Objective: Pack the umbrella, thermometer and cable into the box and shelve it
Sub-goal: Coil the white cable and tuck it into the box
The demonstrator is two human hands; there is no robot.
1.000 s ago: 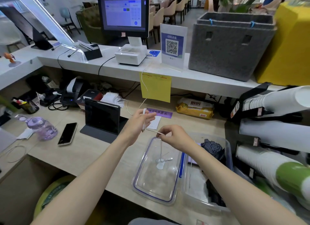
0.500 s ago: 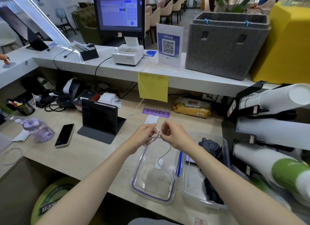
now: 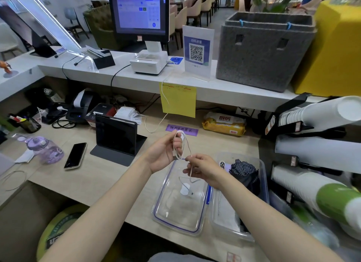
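The left hand (image 3: 166,152) is holding white cable (image 3: 180,144) loops wound round its fingers at frame centre; the right hand (image 3: 203,168) is pinching the trailing strand above the clear lid (image 3: 162,209). If tension slackens, the loops are likely to spring loose; the dangling plug may snag on the box (image 3: 263,175) rim, lower right.

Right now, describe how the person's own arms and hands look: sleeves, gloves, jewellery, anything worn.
Both forearms are bare right down to the frame's lower edge, with no sleeve in view. The left hand and right hand wear no gloves. No watch, bracelet or ring is visible on either. Fingernails look short and unpainted, though the picture is too soft to be sure.
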